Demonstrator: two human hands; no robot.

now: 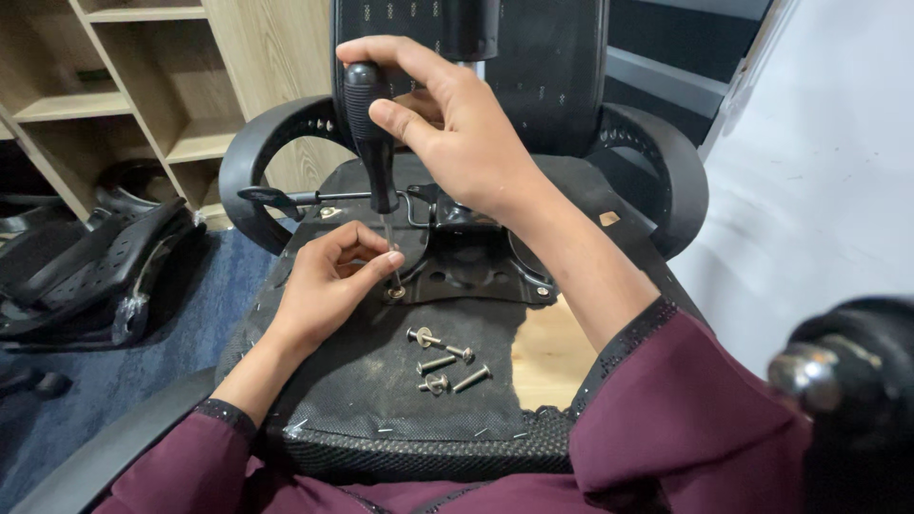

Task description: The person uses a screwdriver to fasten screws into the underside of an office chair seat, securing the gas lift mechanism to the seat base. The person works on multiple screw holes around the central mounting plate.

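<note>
Right hand (457, 124) curled tight round the black handle of a screwdriver (369, 133), thumb across the front, fingers wrapped over the top. Screwdriver held straight up and down, thin shaft pointing down to a screw with washer (395, 292) at the near left corner of the black metal plate (476, 266).

Left hand (328, 281) half closed, thumb and first finger pinched on the shaft just above the screw, other fingers tucked under. Heel of the hand resting on the dark fabric of the upturned chair seat (381, 381).

Metal plate in the middle of the seat bottom, far from the near edge. Black lever (286, 198) sticking out to the left of the plate, just behind the screwdriver handle.

Loose bolts and washers (446, 362) lying in a small bunch on the fabric, near the plate's near edge and just right of the left hand, not touching it. Bare wood patch (547, 352) to the right of them, under the right arm.

Curved black armrests on both sides: left armrest (252, 157) close to the left hand, right armrest (676, 176) well apart from both hands. Open fabric between the bolts and the near seat edge. Wooden shelves (143, 95) far left, blue floor (86, 400) below with more black chair parts (95, 266) lying on it. White wall (819, 190) to the right.
</note>
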